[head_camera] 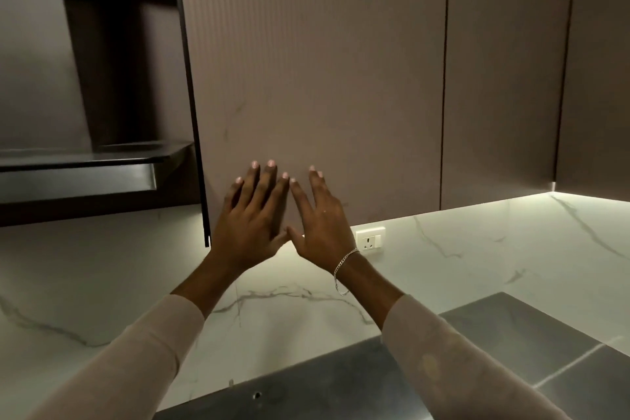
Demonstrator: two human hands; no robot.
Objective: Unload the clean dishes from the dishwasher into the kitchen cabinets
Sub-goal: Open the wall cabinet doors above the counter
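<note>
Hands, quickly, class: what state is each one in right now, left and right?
Left hand: open, fingers straight against the cabinet door, holding nothing.
Right hand: open, fingers straight against the same door, holding nothing.

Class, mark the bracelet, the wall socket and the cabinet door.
bracelet (342, 262), head view, middle links of the chain.
wall socket (370, 239), head view, centre of white faceplate.
cabinet door (306, 78), head view, bare ribbed panel.

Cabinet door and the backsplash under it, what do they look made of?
Cabinet door: probably matte laminate or painted board, taupe, with faint vertical ribbing and no glare. Backsplash: marble or a marble-look slab, white with grey veins and a soft sheen.
</note>
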